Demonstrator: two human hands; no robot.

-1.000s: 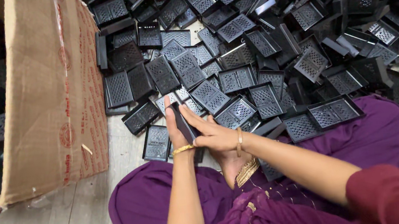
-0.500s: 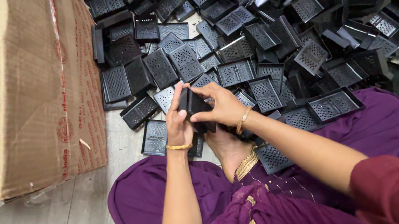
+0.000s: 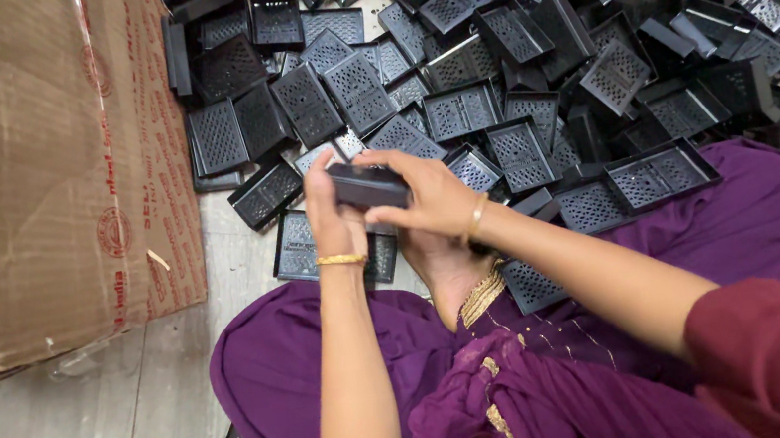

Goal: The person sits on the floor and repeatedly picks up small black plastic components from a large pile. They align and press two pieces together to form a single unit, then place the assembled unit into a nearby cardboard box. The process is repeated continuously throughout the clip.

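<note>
Where half a second ago the two hands held a small black part a little lower and nearer the lap, they now hold it slightly higher in the frame's centre, and the view has shifted so the cardboard box fills more of the left side. Seen from the head camera, the cardboard box (image 3: 72, 170) stands at the upper left, brown and corrugated, its side wall carrying round red stamps and red printing; black pieces show inside it at the far left edge. A heap of black perforated trays (image 3: 510, 63) covers the floor across the top and right of the frame. At the centre, the left hand (image 3: 334, 211) curls closed around the left end of a small black rectangular part (image 3: 368, 188), and the right hand (image 3: 428, 199) grips its right end from above, fingers wrapped over it. Both wrists wear gold bangles. Purple clothing (image 3: 331, 377) fills the lower half.
</note>
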